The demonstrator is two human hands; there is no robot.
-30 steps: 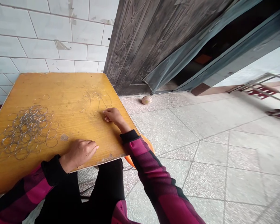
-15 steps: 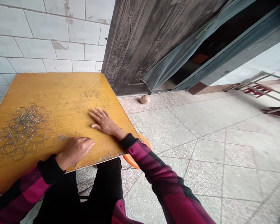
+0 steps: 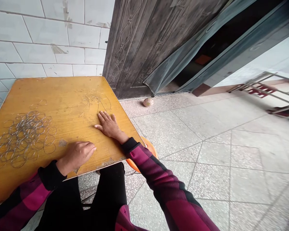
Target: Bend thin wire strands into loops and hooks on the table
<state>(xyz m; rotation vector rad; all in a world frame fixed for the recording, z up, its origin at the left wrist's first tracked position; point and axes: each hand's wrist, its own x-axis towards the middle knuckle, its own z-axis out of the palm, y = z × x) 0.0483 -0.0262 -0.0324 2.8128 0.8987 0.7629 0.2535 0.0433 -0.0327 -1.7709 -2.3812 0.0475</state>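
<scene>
My right hand [image 3: 109, 124] lies flat on the yellow wooden table [image 3: 62, 88], its thumb spread away from the fingers. Just beyond its fingertips are a few thin, curled pieces of wire [image 3: 96, 98]. Nearer the table's front edge rests my left hand [image 3: 78, 154], closed with the fingers curled under. Whether anything is inside that fist is hidden. To the left of it sits a loose, tangled pile of thin metal wire loops [image 3: 29, 133].
An orange stool [image 3: 149, 149] stands partly under the table's right side. On the floor by the dark door [image 3: 132, 48] lies a round ball [image 3: 148, 102]. A metal rack [image 3: 267, 86] is farther right. White tiles [image 3: 48, 30] cover the wall behind the table.
My right hand has shifted slightly and its fingers have turned a little, with the thumb spread wider. My left hand stays in place. The view has tilted slightly.
</scene>
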